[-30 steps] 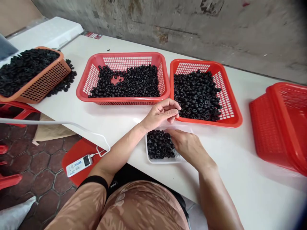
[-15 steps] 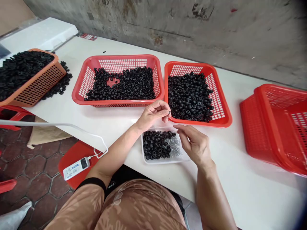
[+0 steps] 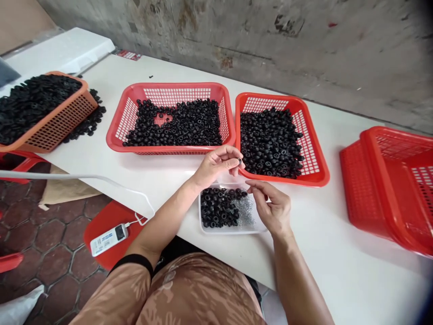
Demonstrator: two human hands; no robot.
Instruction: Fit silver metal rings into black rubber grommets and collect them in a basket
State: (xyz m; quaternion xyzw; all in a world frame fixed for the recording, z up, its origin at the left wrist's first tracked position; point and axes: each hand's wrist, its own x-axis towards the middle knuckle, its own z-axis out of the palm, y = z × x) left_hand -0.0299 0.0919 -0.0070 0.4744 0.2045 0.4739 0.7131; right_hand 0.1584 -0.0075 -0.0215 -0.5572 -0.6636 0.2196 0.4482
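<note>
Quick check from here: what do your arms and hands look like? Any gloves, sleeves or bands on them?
Your left hand and right hand are bare, without gloves. The left arm's tan-brown patterned fabric sleeve ends in a black band; the forearm below it is bare.

Patterned tan top (image 3: 199, 293) with a seemingly black cuff (image 3: 135, 258)

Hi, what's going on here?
A person sits at a white table sorting through small parts by hand. Their left hand pinches a small black ring beside a red plastic basket heaped with similar rings. Their right hand hovers at the edge of a white tray holding black rings and a patch of small silvery pieces. Another red basket and an orange basket also hold black rings.
</note>
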